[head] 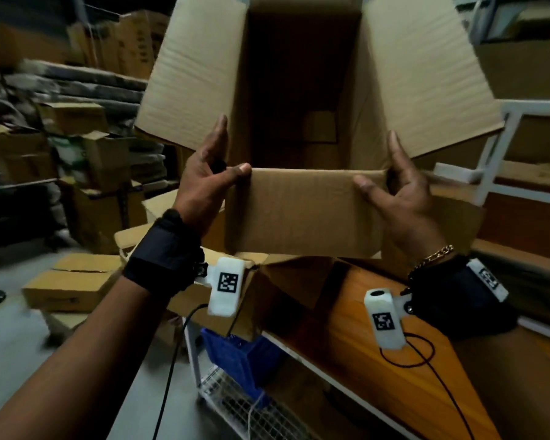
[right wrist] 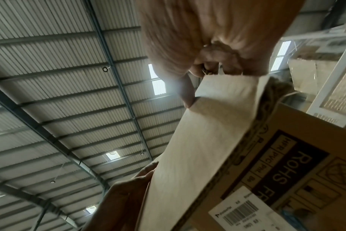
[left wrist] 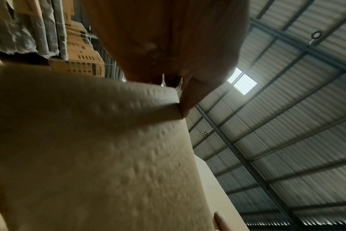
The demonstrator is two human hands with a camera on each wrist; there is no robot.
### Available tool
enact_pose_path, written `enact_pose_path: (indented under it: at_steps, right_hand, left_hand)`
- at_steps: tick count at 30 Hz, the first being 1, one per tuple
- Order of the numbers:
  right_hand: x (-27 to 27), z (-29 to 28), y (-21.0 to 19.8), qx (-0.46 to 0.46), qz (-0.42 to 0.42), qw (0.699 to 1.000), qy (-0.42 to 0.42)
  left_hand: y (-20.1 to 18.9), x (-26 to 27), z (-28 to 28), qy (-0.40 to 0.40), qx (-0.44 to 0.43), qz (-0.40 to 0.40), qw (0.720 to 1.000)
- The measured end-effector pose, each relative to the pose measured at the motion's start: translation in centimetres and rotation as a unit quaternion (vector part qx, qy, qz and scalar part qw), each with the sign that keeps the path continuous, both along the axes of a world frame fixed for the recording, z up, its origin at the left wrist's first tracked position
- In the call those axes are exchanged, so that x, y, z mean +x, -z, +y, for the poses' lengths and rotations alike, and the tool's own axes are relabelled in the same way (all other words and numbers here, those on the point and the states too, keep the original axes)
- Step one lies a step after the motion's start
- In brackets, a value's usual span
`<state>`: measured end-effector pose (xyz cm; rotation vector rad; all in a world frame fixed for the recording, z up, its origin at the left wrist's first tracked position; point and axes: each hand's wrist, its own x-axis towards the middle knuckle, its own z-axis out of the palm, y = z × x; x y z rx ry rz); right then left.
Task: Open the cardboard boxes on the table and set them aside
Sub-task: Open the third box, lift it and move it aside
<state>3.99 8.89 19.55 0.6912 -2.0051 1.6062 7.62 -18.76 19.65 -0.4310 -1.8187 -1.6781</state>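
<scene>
Cardboard box (head: 302, 214) is held up in the air in front of the person, above the near corner of the wooden table (head: 378, 338), its open mouth turned toward the head camera. Both long side flaps are folded outward; the near short flap hangs down toward the person. Left hand (head: 208, 182) grips the box at the left corner of that near flap: thumb pressed on the flap's face, fingers straight up along the outer left wall. Right hand (head: 400, 192) does the same at the right corner, thumb on the flap, fingers up along the right wall. Inside of box is dark; a smaller brown shape shows deep within, not identifiable. Right wrist view: printed panel and a barcode label (right wrist: 237, 211) on the box's outer side. More cardboard boxes (head: 73, 281) lie stacked on the floor to the left. Blue basket (head: 242, 354) sits under the table edge.
</scene>
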Motion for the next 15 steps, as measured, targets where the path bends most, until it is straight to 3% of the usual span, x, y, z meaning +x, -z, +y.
enact_pose_path:
  at_steps: [7,15]
  right_hand:
    - [-5.3,-5.9,0.9,0.002,-0.013,0.999,-0.029]
    - [-9.1,-11.4,1.9,-0.017,-0.042,0.999,0.001]
  left_hand:
    - [0.3,-3.3,-5.8,-0.028,0.016,-0.012,0.999]
    - [0.5,-10.0,-12.4,0.026,0.006,-0.035,0.999]
